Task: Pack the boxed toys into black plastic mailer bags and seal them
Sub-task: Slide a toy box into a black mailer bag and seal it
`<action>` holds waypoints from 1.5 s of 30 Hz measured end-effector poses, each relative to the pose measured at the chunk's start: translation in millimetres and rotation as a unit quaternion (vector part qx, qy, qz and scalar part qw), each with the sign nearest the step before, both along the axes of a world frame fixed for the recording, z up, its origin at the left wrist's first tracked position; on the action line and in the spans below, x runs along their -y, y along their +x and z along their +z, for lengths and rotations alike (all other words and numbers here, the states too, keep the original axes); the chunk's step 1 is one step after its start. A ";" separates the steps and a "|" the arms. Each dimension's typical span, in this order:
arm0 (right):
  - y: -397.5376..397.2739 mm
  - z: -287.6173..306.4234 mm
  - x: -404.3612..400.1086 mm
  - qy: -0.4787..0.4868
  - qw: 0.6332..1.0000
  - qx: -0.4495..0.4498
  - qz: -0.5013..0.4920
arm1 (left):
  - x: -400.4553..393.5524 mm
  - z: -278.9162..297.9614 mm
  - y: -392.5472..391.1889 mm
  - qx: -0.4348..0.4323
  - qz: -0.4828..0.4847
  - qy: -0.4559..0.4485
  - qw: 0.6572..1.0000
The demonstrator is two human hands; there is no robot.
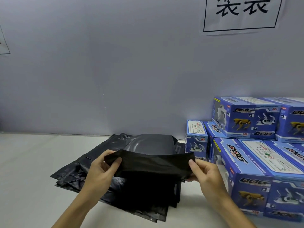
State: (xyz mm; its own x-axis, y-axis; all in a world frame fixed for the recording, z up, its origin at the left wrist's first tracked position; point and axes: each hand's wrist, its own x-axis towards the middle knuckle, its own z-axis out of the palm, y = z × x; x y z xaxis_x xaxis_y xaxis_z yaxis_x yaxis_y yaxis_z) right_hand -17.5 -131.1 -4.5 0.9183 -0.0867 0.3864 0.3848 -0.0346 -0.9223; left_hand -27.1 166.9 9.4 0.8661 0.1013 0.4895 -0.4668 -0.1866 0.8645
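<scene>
Your left hand (105,168) pinches left end of flap (148,163); right hand (204,173) pinches right end. Flap stretched taut between them, above bag stack (79,175). Bag (153,145) bulges on far side, likely box already inside; cannot confirm. Film thin, soft, slippery, light: hold near corners, thumbs on top, keep tension even or seal wrinkles. Bag glossy black, creased. Boxes (246,162) stacked right, blue, stiff card; take by opposite sides.

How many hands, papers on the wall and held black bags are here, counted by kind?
Hands: 2, left hand and right hand
Papers on the wall: 2
Held black mailer bag: 1
Total: 5
</scene>
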 end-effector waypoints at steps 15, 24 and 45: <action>2.2 -16.3 -18.0 -0.166 0.961 -0.189 -0.111 | 33.8 -22.2 8.9 -0.202 0.169 0.023 0.965; -10.2 -9.4 -38.1 -0.202 0.954 -0.073 -0.209 | 51.2 -17.6 -2.4 0.016 0.291 0.248 0.924; -11.4 -11.9 -51.9 -0.133 0.983 -0.077 -0.102 | 98.4 -4.6 33.6 -0.235 0.175 0.120 0.948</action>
State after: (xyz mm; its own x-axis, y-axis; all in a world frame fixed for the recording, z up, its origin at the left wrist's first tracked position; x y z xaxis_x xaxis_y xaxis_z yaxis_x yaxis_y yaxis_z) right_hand -29.0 -79.2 -16.3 0.9416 -0.1894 0.2785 0.2017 -0.3452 -0.9166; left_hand 6.6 68.5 4.8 0.9283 0.3573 0.1031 0.0866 -0.4775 0.8744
